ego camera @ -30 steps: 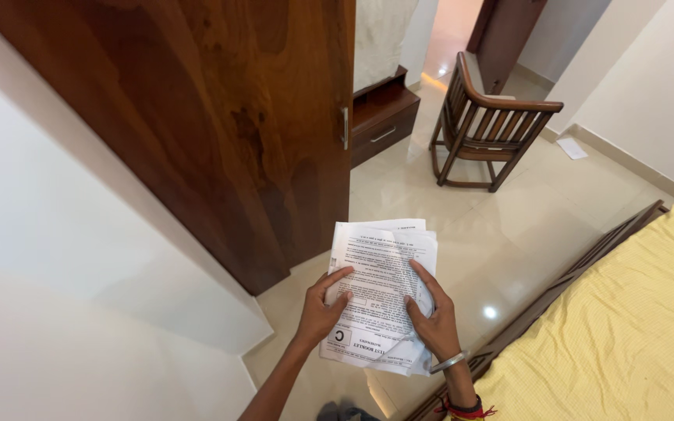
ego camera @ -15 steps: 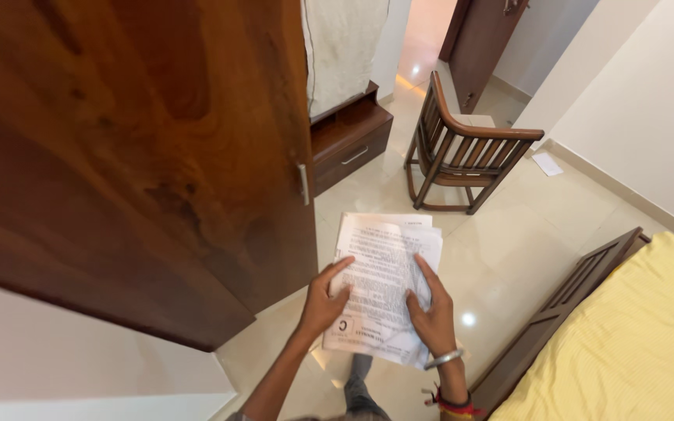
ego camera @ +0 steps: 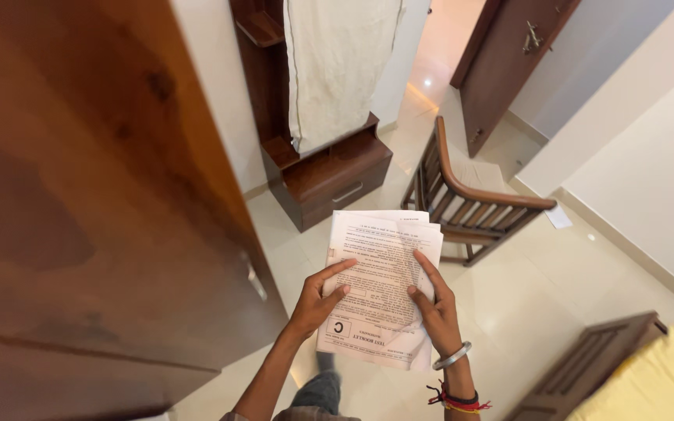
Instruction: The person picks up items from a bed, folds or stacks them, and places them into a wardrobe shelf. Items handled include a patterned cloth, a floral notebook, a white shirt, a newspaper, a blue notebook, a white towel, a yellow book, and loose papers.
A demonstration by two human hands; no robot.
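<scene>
I hold a stack of white printed papers (ego camera: pixel 380 269) in front of me with both hands, the top sheet creased. My left hand (ego camera: pixel 316 300) grips the stack's left edge, thumb on top. My right hand (ego camera: pixel 433 306) grips the right edge, index finger stretched up along the sheet. A metal bangle and red threads sit on my right wrist.
A large dark wooden wardrobe door (ego camera: pixel 95 179) fills the left side, close to my left arm. Ahead stand a low wooden drawer unit (ego camera: pixel 329 175) with a white cloth (ego camera: pixel 337 66) hanging over it, and a wooden chair (ego camera: pixel 470 199). A bed with yellow sheet (ego camera: pixel 657 382) lies at lower right.
I have moved forward past the wardrobe door; the drawer unit and chair are nearer and the bed has slid toward the lower right. My hands keep the same grip on the papers.
</scene>
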